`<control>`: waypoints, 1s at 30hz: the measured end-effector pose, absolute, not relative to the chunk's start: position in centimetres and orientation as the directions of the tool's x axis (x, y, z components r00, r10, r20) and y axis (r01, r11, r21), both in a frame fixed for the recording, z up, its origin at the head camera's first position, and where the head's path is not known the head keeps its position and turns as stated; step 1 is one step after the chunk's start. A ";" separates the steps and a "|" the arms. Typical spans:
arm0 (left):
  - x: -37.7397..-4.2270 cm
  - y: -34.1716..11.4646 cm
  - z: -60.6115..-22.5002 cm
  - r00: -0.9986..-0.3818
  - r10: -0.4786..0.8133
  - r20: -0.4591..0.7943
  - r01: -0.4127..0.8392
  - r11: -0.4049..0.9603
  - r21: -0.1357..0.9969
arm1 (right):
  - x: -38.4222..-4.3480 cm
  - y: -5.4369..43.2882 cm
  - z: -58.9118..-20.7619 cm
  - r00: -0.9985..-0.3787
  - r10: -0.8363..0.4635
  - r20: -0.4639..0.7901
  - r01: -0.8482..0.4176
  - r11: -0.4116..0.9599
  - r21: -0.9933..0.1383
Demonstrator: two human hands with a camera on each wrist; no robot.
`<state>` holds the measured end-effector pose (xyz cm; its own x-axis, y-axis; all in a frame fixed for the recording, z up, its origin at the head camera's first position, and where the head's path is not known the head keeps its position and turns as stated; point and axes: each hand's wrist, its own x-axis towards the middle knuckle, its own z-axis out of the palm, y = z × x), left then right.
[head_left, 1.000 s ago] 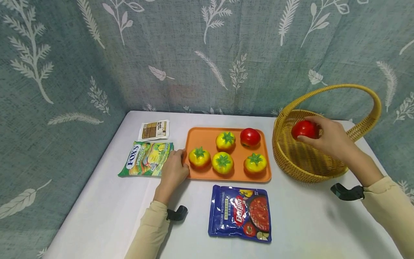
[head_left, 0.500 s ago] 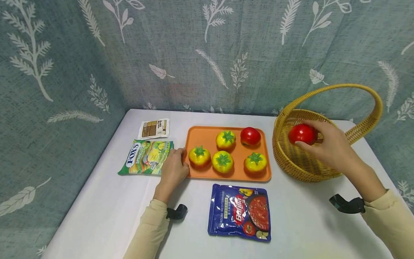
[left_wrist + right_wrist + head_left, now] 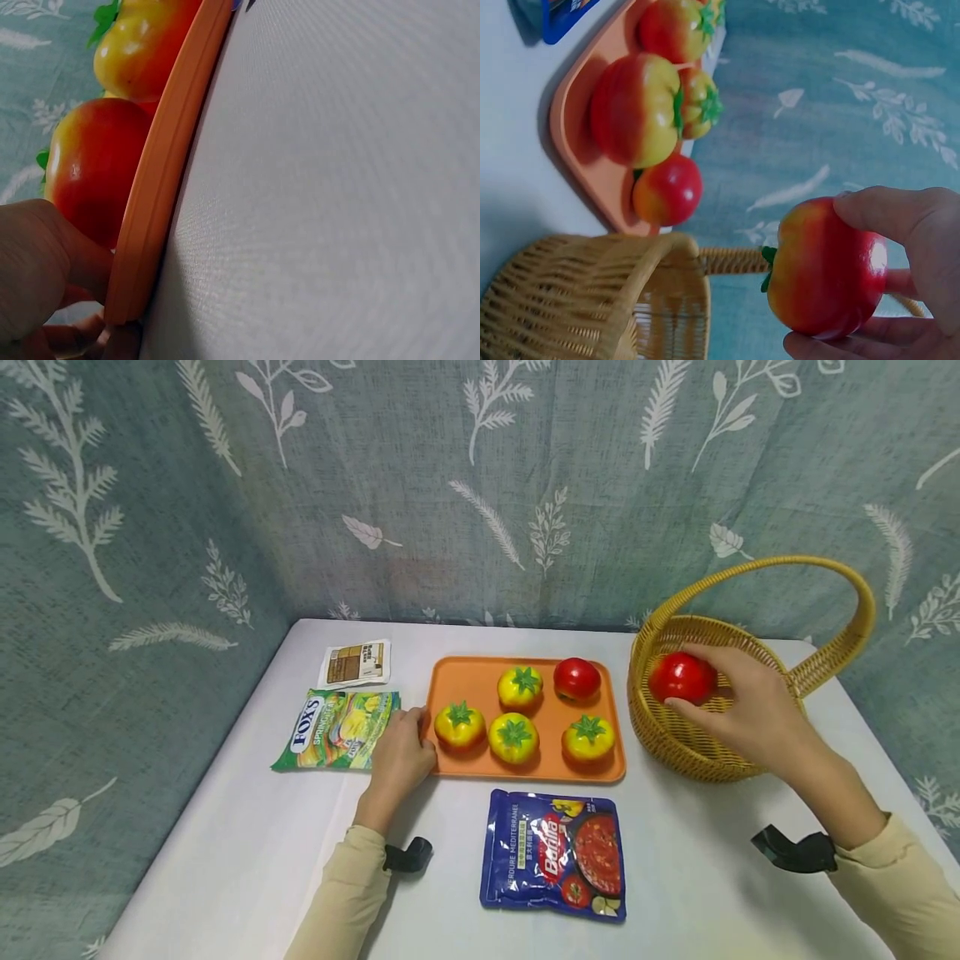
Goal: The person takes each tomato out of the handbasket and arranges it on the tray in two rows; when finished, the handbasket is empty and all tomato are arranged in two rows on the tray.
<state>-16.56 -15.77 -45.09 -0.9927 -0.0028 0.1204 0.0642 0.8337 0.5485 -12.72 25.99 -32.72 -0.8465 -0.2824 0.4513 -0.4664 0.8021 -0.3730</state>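
My right hand (image 3: 757, 706) grips a red toy tomato (image 3: 684, 678) between thumb and fingers, over the left part of the wicker basket (image 3: 686, 764). In the right wrist view the tomato (image 3: 825, 270) shows a yellowish side and a green stem, apart from the basket's rim. At the left edge of the orange tray (image 3: 461, 677) my left hand (image 3: 401, 756) holds the rim, thumb on the inner side and fingers curled outside, as the left wrist view shows on the tray (image 3: 161, 165). On the tray lie several yellow-red tomatoes (image 3: 513, 737) with green leaves and one red tomato (image 3: 577, 678).
A green Fox's candy bag (image 3: 341, 731) lies left of the tray, overlapped by the left hand. Behind it is a small brown-and-white packet (image 3: 356, 663). In front of the tray lies a blue Barilla sauce pouch (image 3: 553, 856). The basket's tall handle (image 3: 787, 562) arches up behind the right hand.
My right hand has carried the red tomato leftward over the basket, toward the rim nearest the tray. The left hand stays at the tray's edge.
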 end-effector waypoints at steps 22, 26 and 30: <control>-16.5 -15.7 -45.2 -0.993 -0.003 0.119 0.063 0.836 0.544 | -12.7 21.3 -30.8 -0.799 -0.359 0.483 -0.565 0.723 -0.397; -16.5 -15.7 -45.2 -0.993 -0.002 0.121 0.065 0.835 0.546 | -12.9 20.7 -30.8 -0.794 -0.371 0.482 -0.577 0.710 -0.404; -16.6 -15.8 -45.3 -0.994 -0.001 0.109 0.059 0.835 0.547 | -13.1 20.1 -30.8 -0.793 -0.378 0.479 -0.582 0.704 -0.408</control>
<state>-16.61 -15.77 -45.27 -0.9940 -0.0012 0.1090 0.0589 0.8352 0.5468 -13.10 20.07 -30.81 -0.7925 -0.3778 0.4786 -0.5817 0.7038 -0.4077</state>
